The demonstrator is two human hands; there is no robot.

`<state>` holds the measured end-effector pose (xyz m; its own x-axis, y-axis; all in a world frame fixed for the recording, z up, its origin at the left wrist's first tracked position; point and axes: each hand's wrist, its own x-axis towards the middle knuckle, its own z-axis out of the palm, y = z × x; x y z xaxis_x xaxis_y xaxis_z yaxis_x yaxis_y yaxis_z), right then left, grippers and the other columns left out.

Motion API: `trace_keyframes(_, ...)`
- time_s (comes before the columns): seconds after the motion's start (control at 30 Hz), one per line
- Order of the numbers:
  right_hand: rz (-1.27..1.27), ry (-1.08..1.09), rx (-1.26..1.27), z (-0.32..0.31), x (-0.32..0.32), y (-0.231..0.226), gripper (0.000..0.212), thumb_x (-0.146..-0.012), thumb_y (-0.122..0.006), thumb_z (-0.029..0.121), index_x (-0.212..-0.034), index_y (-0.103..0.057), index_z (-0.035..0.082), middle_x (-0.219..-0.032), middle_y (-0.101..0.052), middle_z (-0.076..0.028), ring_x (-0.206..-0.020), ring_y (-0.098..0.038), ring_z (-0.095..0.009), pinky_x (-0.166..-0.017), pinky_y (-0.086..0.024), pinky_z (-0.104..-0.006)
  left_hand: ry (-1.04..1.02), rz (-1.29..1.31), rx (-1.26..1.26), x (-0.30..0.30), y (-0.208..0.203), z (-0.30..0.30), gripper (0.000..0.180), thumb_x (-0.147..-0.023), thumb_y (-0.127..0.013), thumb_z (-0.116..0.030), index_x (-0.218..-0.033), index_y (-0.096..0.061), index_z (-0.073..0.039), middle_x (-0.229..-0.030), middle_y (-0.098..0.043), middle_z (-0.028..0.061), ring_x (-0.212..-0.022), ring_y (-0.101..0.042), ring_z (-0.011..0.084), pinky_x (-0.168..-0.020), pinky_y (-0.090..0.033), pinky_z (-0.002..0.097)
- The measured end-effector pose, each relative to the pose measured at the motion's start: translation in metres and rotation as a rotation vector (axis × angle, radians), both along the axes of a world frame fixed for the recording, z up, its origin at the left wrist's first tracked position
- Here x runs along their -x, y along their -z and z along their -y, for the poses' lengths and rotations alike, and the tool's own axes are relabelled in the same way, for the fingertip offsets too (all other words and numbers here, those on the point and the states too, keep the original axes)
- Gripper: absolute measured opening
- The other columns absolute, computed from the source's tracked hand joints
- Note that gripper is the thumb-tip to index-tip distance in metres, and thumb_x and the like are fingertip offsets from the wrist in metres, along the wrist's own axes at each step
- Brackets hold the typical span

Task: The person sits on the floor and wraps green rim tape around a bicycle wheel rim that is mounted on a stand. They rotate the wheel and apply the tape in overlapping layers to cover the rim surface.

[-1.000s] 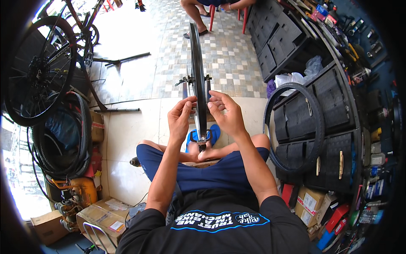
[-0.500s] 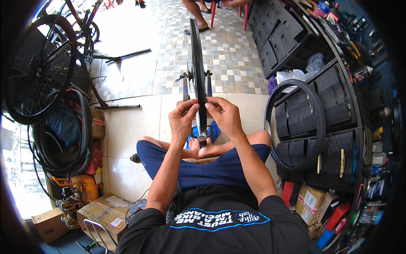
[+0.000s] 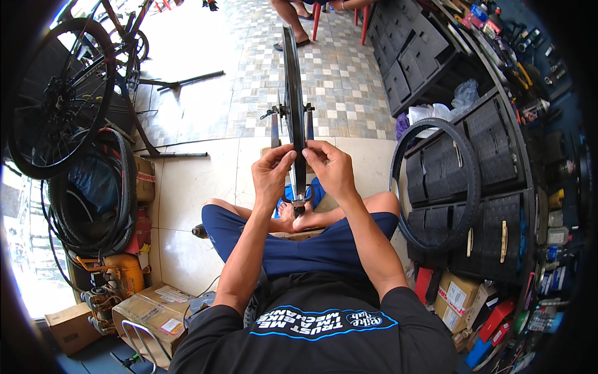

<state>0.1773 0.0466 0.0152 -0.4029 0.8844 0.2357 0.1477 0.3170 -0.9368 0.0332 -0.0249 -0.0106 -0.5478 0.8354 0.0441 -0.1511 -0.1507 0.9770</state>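
A bicycle wheel (image 3: 291, 81) stands upright in front of me, edge-on, between the arms of a wheel stand (image 3: 309, 128). On the left side of its dark rim, my left hand (image 3: 270, 177) is closed, thumb and forefinger pinching at the near part. Opposite it, my right hand (image 3: 335, 174) pinches the rim's right side, the thumbs almost meeting across it. Whether a thin strip lies under the fingertips I cannot make out. Below the hands, the stand's dark caliper (image 3: 299, 199) straddles the rim near my bare feet (image 3: 295, 218).
A loose black tyre (image 3: 398, 174) leans against dark drawers (image 3: 492, 156) at my right. Left are a bicycle (image 3: 59, 100), hanging tyres (image 3: 128, 181), an orange machine (image 3: 128, 274) and cardboard boxes (image 3: 152, 315). Another person's legs (image 3: 289, 22) show at the far end.
Both hands keep their pinch on the rim, with only a slight shift of the fingers. The wheel and stand look almost the same; the view has moved a little.
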Motion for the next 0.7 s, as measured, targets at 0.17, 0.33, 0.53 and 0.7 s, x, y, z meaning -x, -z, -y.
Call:
trace_keyframes(0.17, -0.068, 0.058, -0.115, -0.01, 0.013, -0.011, 0.032, -0.095, -0.075, 0.015, -0.124, -0.07, 0.003, -0.092, -0.077, -0.013, -0.074, -0.072, -0.017, -0.068, -0.057, -0.0299, -0.021, -0.032, -0.019, 0.001, -0.004, -0.01, 0.024, -0.096, -0.076, -0.01, -0.117, -0.076, 0.001, -0.09, -0.074, 0.0012, -0.075, -0.061, 0.0049, -0.068, -0.05, 0.0204)
trace_keyframes(0.33, 0.135, 0.051, -0.409, -0.021, 0.018, -0.039, 0.042, -0.099, -0.071, 0.031, -0.134, -0.066, 0.009, -0.114, -0.072, -0.019, -0.101, -0.07, -0.029, -0.082, -0.057, -0.0398, -0.007, -0.014, -0.082, -0.002, -0.013, -0.017, 0.026, -0.1, -0.072, -0.01, -0.123, -0.073, 0.002, -0.09, -0.074, 0.0026, -0.079, -0.063, 0.0058, -0.07, -0.051, 0.0209)
trace_keyframes(0.53, 0.599, 0.126, -0.907, -0.047, 0.033, -0.066, 0.086, -0.095, -0.045, 0.076, -0.146, -0.059, 0.007, -0.152, -0.045, -0.026, -0.137, -0.045, -0.041, -0.109, -0.042, -0.0512, 0.015, -0.09, -0.041, 0.005, -0.011, -0.023, 0.025, -0.103, -0.067, -0.009, -0.123, -0.072, 0.004, -0.09, -0.072, 0.0026, -0.081, -0.06, 0.0045, -0.069, -0.048, 0.0209)
trace_keyframes(0.7, 0.649, 0.128, -0.918, -0.029, 0.03, -0.054, 0.094, -0.095, -0.036, 0.081, -0.147, -0.057, 0.005, -0.155, -0.042, -0.028, -0.142, -0.04, -0.042, -0.114, -0.036, -0.0531, 0.01, -0.073, -0.074, 0.006, -0.023, -0.031, 0.025, -0.102, -0.067, -0.009, -0.123, -0.071, 0.006, -0.093, -0.074, 0.0038, -0.083, -0.063, 0.006, -0.072, -0.051, 0.0222)
